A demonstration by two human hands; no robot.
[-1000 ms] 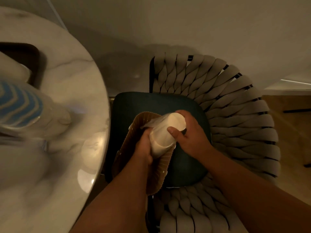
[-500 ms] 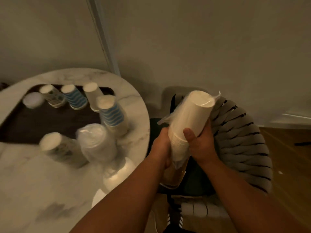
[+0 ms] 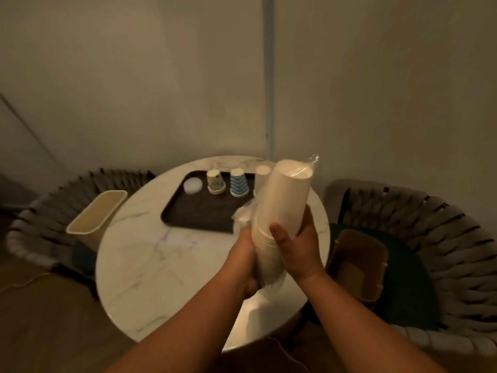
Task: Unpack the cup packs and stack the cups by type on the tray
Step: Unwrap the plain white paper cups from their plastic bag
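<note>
Above table (image 3: 161, 254) | cup pack (image 3: 282, 208) upright between hands | left hand (image 3: 243, 261), right hand (image 3: 298, 251) both grip its lower end

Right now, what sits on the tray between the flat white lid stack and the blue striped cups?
In the head view, a short stack of patterned paper cups stands upside down between them on the dark tray.

I see open marble on the near half of the round table (image 3: 161, 259). The tray (image 3: 193, 211) has bare room at its front; cup stacks (image 3: 238, 185) line its back edge. A bin (image 3: 96, 216) crowds the left side, a box (image 3: 357, 262) the right. The tray's right end is hidden, possibly occupied.
</note>
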